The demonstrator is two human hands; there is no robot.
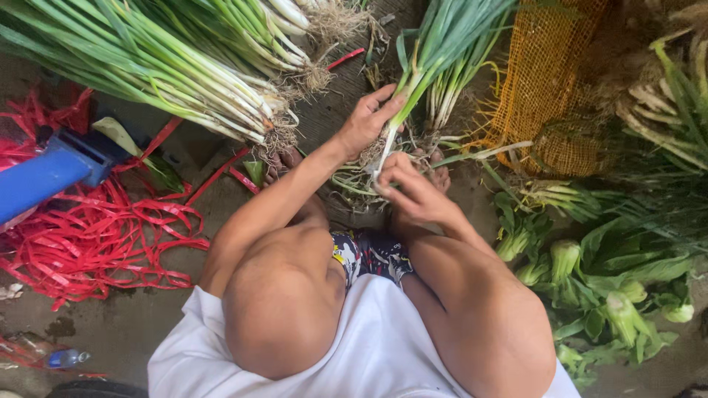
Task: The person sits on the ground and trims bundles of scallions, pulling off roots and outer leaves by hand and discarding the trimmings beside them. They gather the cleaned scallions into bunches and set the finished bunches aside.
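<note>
I squat over a concrete floor, knees wide. My left hand grips the stalks of a small bunch of green onions just above their white ends. My right hand pinches the white base and roots of one stalk below it. The bunch's green tops point away from me, toward the top of the view. Loose trimmings and roots lie on the floor under both hands, between my feet.
Big bundles of green onions lie at the upper left. A heap of red plastic straps and a blue object are on the left. An orange mesh sack sits at the upper right, leafy greens at the right.
</note>
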